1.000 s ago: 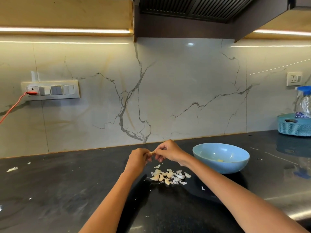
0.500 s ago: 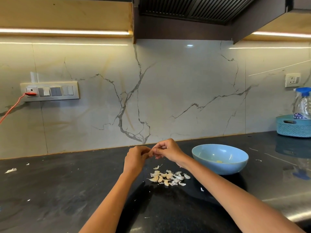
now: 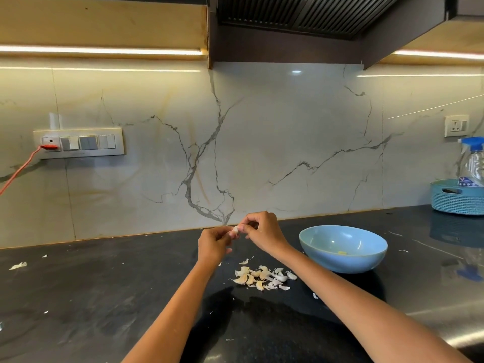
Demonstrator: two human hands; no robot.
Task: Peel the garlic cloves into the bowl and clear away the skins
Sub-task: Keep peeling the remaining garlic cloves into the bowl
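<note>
teal basket [image 3: 455, 197] far right, holds spray bottle [image 3: 472, 163] | switch panel [image 3: 78, 143], red cable [image 3: 18, 171] plugged in

Glossy black countertop [image 3: 104, 297]; smooth blue bowl [image 3: 340, 260]

Bright under-cabinet strips [image 3: 99, 51], counter [image 3: 78, 297] glare, edges warped.

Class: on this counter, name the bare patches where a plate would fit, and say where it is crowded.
Bare: the dark counter between the left forearm and the stray skin; also between the blue bowl and the teal basket. Crowded: the pile of cloves and skins below both hands, left of the bowl.
</note>
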